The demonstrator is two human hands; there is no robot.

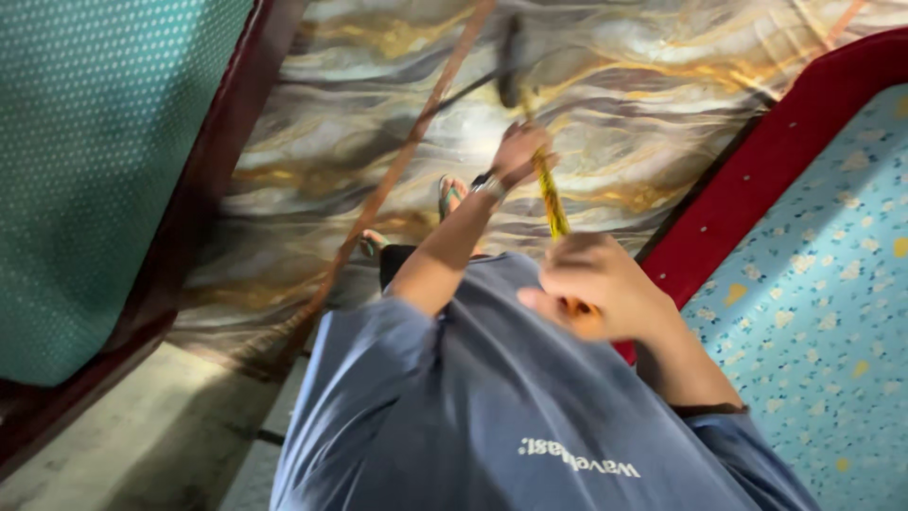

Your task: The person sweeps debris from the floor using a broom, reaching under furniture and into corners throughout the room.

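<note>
- Holding a long yellow stick point(551, 201) with both hands, the person stands over a floor mat point(605, 114) with swirly gold, grey and white marks.
- The right hand point(596, 289) is closed tight around the near end of the stick, close to the blue shirt point(492, 407).
- The left hand point(518, 151) is farther along the stick, out over the mat, and its fingers look wrapped around it. The picture is blurry there, so the grip is hard to see well.
- A dark head point(511, 61) sits at the far end of the stick, down on the mat. It looks like a broom or mop, but it is too blurry to say which.
- I think the sweeping or wiping is in the middle. The mat near the stick looks the same all over, so I cannot tell which part is done and which is left.
- Two feet in sandals point(452, 194) stand on the mat, just beside the stick.
- A red edge point(757, 170) with a blue speckled cover point(823, 303) lies to the right of the stick.
- A green dotted mattress point(85, 161) lies well to the left of the stick.
- No box, bucket or bowl shows anywhere, so nothing can be said about what one holds.
</note>
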